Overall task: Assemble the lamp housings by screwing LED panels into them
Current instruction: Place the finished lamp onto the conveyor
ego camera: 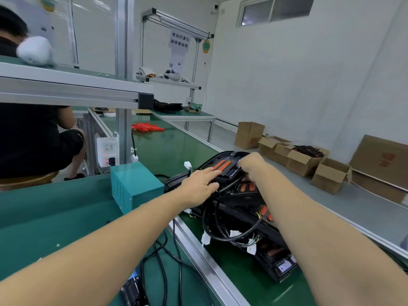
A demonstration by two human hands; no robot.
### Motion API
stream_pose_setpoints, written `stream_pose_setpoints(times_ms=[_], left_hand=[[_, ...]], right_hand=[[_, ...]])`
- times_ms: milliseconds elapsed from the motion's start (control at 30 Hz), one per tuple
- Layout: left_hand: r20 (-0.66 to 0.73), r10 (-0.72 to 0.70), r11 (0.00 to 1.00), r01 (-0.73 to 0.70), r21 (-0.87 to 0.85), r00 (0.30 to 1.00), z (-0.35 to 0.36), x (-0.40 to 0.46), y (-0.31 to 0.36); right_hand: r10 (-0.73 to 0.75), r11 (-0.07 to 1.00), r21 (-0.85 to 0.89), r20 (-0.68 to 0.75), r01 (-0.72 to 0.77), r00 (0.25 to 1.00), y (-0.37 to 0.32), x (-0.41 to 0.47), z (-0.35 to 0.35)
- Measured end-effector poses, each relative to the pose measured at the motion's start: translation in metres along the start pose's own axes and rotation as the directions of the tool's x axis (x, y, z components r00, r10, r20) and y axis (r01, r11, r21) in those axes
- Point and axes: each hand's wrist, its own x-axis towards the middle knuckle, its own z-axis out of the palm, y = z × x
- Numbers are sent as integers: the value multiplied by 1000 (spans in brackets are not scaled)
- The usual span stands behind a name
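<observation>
Head view: hands (199,186) atop stacked housings (227,166).

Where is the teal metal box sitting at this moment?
In the head view, the teal metal box stands left of centre on the green workbench, just left of the left hand and below the white wall socket.

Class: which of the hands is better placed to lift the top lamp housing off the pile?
Probably the right hand: its fingers curl at the top lamp housing edge, while the left hand lies flat on it.
</observation>
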Motion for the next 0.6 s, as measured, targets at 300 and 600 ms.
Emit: stream_pose_setpoints(times_ms=[300, 600], left_hand=[[-60, -4, 990, 12, 138, 998, 9, 6, -6], [-44, -363, 698, 240, -675, 931, 6, 11, 10]], right_hand=[[49, 998, 37, -54, -47, 997, -3, 13, 4], [-6, 998, 61, -64, 10, 998, 12, 2, -5]])
